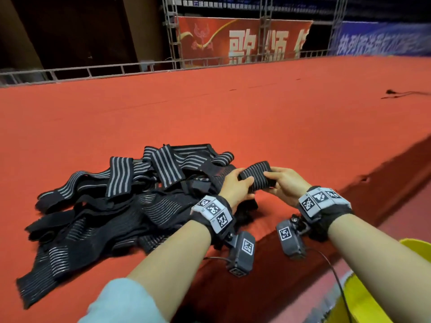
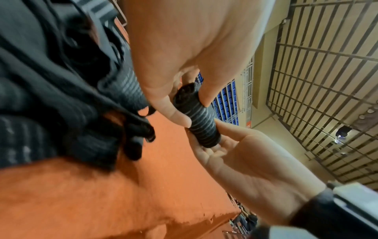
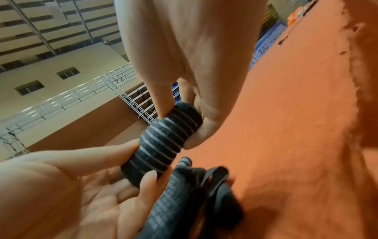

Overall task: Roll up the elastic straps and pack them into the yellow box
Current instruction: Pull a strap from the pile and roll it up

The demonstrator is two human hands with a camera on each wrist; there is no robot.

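My left hand (image 1: 235, 186) and right hand (image 1: 285, 183) each grip an end of the rolled strap (image 1: 255, 177) (black, grey-striped); yellow box (image 1: 363, 299) sits lower right.

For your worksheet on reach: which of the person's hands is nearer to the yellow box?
Right. The right hand grips the rolled strap on the side of the yellow box, which sits at lower right; the left hand grips the roll's other end, farther away.
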